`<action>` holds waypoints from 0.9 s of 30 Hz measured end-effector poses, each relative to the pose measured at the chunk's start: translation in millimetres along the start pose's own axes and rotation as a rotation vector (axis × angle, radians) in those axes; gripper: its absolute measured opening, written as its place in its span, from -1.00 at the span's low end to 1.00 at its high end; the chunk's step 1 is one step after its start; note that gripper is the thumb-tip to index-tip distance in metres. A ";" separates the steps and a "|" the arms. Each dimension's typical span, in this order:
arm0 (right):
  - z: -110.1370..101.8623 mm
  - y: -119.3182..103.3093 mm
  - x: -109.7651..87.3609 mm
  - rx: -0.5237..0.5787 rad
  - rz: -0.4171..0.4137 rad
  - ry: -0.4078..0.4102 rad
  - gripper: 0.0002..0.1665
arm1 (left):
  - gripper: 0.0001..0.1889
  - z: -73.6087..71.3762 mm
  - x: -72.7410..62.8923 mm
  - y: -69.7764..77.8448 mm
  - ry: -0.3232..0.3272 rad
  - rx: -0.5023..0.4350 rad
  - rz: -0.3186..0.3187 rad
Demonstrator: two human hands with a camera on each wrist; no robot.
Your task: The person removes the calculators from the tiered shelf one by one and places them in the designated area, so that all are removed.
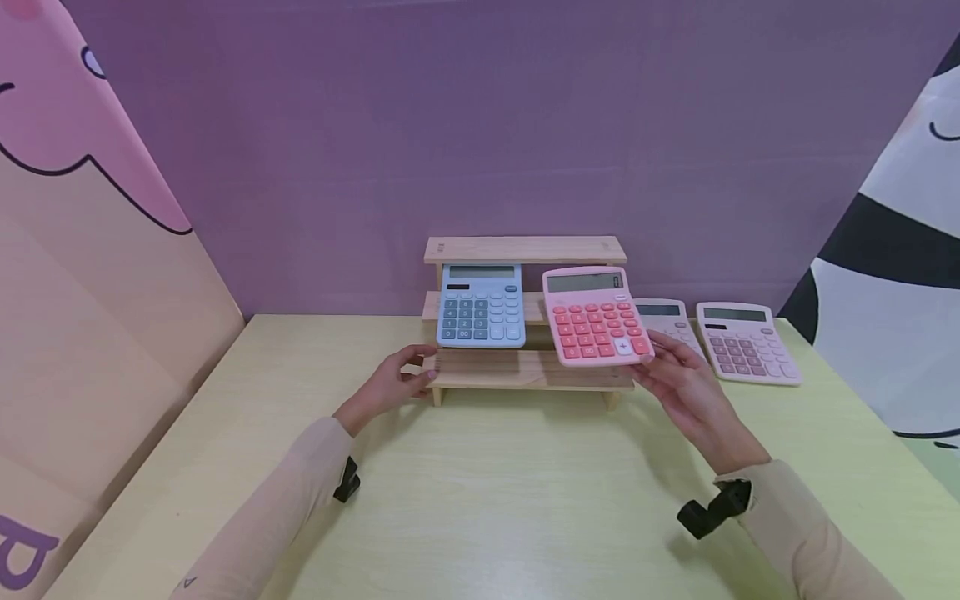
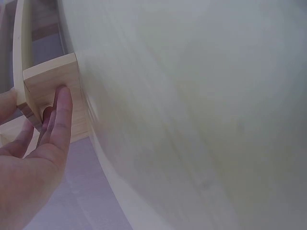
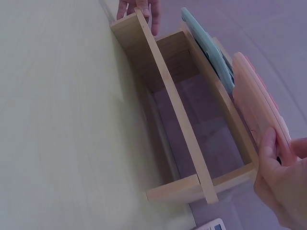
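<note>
My right hand [image 1: 693, 404] holds a pink calculator [image 1: 592, 292] by its lower right corner. The calculator tilts over the right part of a three-step wooden stand [image 1: 525, 249], overlapping its middle step in the head view. Beside it, a blue calculator [image 1: 481, 277] leans upright on the middle step. My left hand [image 1: 386, 383] grips the left end of the lowest step. In the left wrist view its fingers [image 2: 61, 120] reach under the board against the side leg, with the thumb on the board's other face. The right wrist view shows my thumb on the pink calculator's back [image 3: 254, 105].
Two more calculators lie on the table right of the stand: a pale pink one [image 1: 742, 314] and another [image 1: 671, 305] partly hidden behind the held calculator and my right hand. A purple backdrop [image 1: 525, 125] rises behind the pale wooden table [image 1: 525, 500].
</note>
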State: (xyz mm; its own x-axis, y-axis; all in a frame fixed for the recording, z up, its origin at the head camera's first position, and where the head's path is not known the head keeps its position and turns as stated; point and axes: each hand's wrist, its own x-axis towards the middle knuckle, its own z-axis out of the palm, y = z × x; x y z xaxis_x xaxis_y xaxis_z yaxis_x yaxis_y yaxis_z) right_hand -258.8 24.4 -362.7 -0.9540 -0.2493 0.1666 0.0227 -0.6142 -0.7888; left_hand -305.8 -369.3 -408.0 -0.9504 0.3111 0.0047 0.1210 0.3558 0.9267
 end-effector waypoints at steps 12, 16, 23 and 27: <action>-11.9 -13.5 -8.9 0.038 0.022 -0.009 -0.55 | -0.51 -0.4 0.1 0.3 0.001 0.008 -0.002; -18.0 -17.2 -13.1 0.029 0.023 -0.017 -0.53 | -0.52 -0.2 0.0 0.3 -0.001 0.006 -0.002; -29.1 -23.1 -20.6 0.027 0.026 0.011 -0.54 | -0.50 -0.8 -0.4 -1.2 -0.009 0.019 0.005; -35.4 -26.3 -25.0 0.055 0.011 -0.031 -0.54 | -0.49 -0.8 -0.7 -0.5 -0.011 0.026 0.003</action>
State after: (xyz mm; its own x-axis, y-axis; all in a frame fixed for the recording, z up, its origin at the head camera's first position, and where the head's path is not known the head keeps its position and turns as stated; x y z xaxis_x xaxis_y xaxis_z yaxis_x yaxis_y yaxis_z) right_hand -246.1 73.3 -367.0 -0.9440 -0.2786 0.1766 0.0504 -0.6509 -0.7575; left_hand -305.3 -370.5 -408.2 -0.9466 0.3223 0.0033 0.1317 0.3772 0.9167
